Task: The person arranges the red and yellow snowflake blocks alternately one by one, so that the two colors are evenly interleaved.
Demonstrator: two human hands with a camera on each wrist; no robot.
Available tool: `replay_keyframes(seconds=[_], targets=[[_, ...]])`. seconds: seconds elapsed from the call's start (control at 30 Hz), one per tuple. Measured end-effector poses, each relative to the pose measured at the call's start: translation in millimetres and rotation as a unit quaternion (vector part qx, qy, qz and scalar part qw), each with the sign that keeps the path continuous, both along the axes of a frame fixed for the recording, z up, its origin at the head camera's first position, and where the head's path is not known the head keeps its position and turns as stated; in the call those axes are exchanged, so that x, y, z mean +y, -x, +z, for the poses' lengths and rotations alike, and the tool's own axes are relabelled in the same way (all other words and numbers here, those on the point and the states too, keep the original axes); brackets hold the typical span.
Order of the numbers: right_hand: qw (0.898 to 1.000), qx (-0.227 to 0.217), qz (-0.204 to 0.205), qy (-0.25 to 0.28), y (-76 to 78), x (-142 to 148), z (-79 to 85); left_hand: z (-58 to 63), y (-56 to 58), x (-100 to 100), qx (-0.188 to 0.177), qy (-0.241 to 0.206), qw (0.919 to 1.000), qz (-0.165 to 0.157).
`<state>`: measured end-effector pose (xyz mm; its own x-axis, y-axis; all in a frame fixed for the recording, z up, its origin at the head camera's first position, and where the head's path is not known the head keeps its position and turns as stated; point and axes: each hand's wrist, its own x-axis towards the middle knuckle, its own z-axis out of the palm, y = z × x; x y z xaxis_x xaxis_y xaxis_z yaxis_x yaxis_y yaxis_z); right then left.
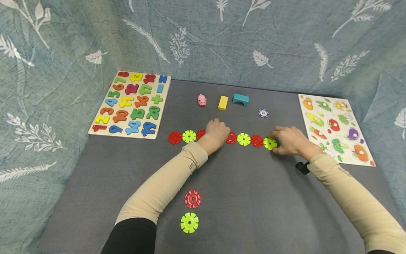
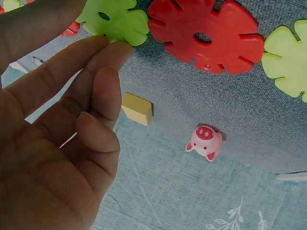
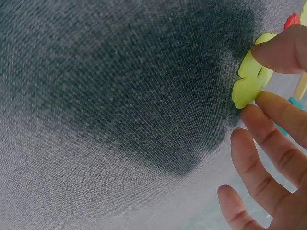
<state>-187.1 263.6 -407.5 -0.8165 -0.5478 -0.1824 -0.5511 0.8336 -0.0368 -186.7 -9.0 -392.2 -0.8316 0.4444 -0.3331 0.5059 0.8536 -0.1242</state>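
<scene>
A row of red and yellow-green notched plastic discs runs across the grey table in the head view. Over its middle, my left hand [image 1: 215,134] pinches a yellow-green disc [image 2: 127,21], which the hand hides in the head view. Beside that disc lies a red disc [image 2: 228,36]. At the row's right end, my right hand [image 1: 290,141] holds the last yellow-green disc [image 1: 269,144], its thumb and forefinger at opposite edges. A red disc [image 1: 257,141] adjoins it on the left. Nearer me lie a loose red disc [image 1: 192,203] and a loose yellow-green disc [image 1: 189,228].
Behind the row stand a pink pig [image 1: 202,100], a yellow block [image 1: 223,103], a teal arch block [image 1: 240,99] and a poker chip [image 1: 263,113]. A number puzzle board [image 1: 139,133] lies at left, a vegetable puzzle board [image 1: 344,155] at right. Patterned cloth [image 1: 228,46] hangs behind.
</scene>
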Motion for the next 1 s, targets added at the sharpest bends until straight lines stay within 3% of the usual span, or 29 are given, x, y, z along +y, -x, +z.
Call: replay_keyframes(seconds=[0.23, 0.5, 0.63, 0.77, 1.0], targets=[[1.000, 0.002, 0.004, 0.006, -1.0, -1.1, -1.3, -0.6, -0.4, -0.4, 0.000, -0.004, 1.0000, 0.001], [0.999, 0.035, 0.009, 0.025, -9.9, -13.7, 6.8, 0.1, 1.2, -0.8, -0.006, -0.009, 0.9999, 0.003], [0.994, 0.064, 0.068, 0.048, -21.6, -35.1, 9.7, 1.2, 2.7, -0.9, -0.007, -0.004, 1.0000, 0.002], [0.981, 0.090, 0.159, 0.070, -39.2, -61.4, 8.0, 1.3, 3.1, -0.3, -0.006, -0.002, 1.0000, 0.002], [0.954, 0.066, 0.278, 0.087, -73.7, -107.0, 1.5, 2.1, 0.2, 1.9, -0.003, 0.006, 1.0000, 0.004]])
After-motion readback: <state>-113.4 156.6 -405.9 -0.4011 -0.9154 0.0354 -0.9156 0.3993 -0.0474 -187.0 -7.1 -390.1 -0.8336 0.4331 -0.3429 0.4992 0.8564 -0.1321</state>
